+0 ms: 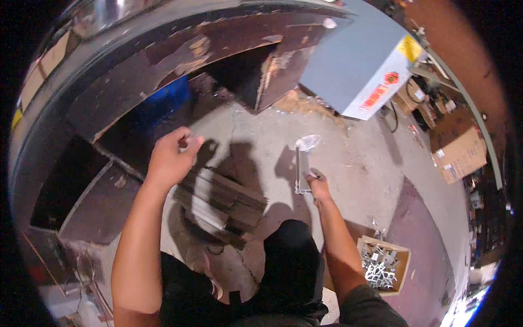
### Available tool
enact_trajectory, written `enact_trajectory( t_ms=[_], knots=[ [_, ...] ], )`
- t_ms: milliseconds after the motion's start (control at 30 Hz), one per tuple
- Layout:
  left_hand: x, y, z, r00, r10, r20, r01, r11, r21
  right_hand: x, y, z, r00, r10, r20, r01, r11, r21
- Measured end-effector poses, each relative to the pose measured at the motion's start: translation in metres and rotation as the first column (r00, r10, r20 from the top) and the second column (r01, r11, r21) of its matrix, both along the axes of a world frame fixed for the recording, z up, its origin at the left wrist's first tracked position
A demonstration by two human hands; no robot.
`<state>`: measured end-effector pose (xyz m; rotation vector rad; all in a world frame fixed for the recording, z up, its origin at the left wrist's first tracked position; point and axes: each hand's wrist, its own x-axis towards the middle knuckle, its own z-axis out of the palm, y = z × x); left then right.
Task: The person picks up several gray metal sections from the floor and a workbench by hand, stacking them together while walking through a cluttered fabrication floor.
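Left hand (172,158) raised, fingers curled; right hand (319,186) extended, gripping grey bar (304,163).

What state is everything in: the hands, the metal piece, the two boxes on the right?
Left hand: raised, fingers curled; whether it holds anything is unclear.
Right hand: closed on the grey metal piece.
Grey metal piece: gripped nearer its lower end.
Small box: open, holding loose metal parts.
Cardboard box: open or shut unclear.

The person's right grip (318,186) hides part of the grey piece (303,163). Whether the left grip (175,155) pinches anything cannot be told. The lower edge cuts off the dark sleeve (368,308); the small parts (380,273) blur together.
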<state>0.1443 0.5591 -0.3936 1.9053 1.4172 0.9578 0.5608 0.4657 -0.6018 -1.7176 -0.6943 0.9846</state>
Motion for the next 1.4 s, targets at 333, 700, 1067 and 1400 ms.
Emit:
enact_trajectory(
  t_ms=[333, 700, 1067, 1400],
  knots=[
    [-0.025, -0.035, 0.014, 0.997, -0.004, -0.071, 0.000, 0.998, -0.058, 0.039, -0.067, -0.174, 0.497, 0.540, 0.679, -0.206, 0.834, -0.513],
    [-0.018, -0.025, 0.009, 0.993, 0.015, -0.117, -0.017, 1.000, -0.015, -0.086, 0.001, -0.042, 0.429, 0.505, 0.749, -0.557, 0.800, -0.221],
    [-0.015, -0.019, -0.006, 0.996, -0.048, 0.080, 0.029, 0.973, 0.228, -0.239, -0.100, -0.041, -0.242, 0.800, 0.550, -0.629, 0.302, -0.716],
    [-0.032, -0.024, -0.006, 1.000, -0.008, -0.006, 0.009, 0.989, 0.149, -0.227, -0.107, -0.002, 0.011, 0.905, 0.426, -0.905, 0.190, -0.381]
  ],
)
